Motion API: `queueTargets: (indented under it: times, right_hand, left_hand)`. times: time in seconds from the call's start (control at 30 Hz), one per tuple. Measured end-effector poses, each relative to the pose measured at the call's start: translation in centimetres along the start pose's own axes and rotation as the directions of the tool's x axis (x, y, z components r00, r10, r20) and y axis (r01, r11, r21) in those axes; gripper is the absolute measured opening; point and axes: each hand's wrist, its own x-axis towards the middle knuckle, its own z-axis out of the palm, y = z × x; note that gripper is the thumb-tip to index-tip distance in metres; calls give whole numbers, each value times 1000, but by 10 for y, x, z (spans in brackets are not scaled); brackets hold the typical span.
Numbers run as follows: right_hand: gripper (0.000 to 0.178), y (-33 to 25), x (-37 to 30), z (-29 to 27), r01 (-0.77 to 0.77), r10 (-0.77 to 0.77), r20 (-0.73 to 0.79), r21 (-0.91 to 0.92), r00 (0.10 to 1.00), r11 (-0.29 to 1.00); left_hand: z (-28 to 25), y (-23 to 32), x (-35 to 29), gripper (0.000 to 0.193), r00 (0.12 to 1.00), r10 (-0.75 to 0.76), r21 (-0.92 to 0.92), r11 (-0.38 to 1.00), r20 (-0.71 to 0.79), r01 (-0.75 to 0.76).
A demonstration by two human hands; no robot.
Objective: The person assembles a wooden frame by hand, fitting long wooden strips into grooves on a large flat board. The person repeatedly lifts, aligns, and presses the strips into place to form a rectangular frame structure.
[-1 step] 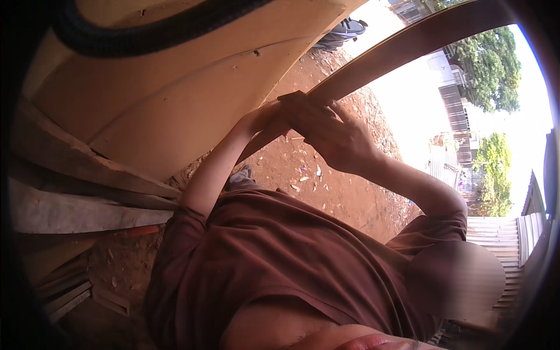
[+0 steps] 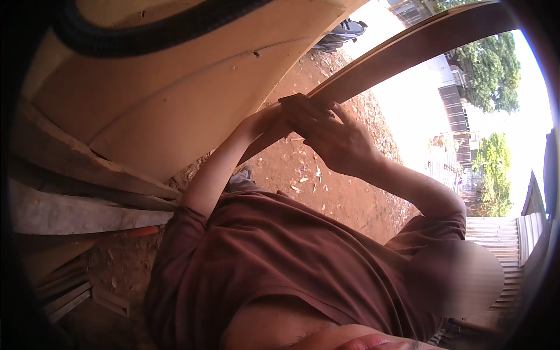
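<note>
A long, dark wooden plank (image 2: 402, 61) slants from near my body up to the far right. Both my hands are on it, close together near its lower part. My right hand (image 2: 335, 134) lies across the plank, fingers bent over its edge. Against it, from the left, comes my left hand (image 2: 269, 119), closed at the plank's side. Its fingers are mostly hidden behind the right hand and the wood. A short stretch of plank shows below the hands.
A large tan board (image 2: 192, 99) stands close on the left, with stacked timber (image 2: 87, 204) below it. A dark hose-like band (image 2: 157, 38) crosses the top left. Reddish dirt ground (image 2: 338, 198) has scattered chips. Dark shoes or bags (image 2: 344, 32) lie beyond; corrugated sheeting (image 2: 496, 239) stands right.
The far part of the plank has shifted down slightly, and more of its pale upper edge shows. My hands stay in almost the same place on it.
</note>
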Motion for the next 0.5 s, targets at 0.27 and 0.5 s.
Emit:
queueTargets:
  times: [0.27, 0.5]
  right_hand:
    - [32, 83, -18, -102, -530, 379, -738, 35, 558, 847]
    - [22, -27, -32, 12, -249, 237, -90, -161, 967, 955]
  left_hand:
    - [21, 0, 15, 83, 986, -166, 11, 986, -25, 166]
    - [57, -28, 28, 77, 978, 158, 65, 987, -137, -150]
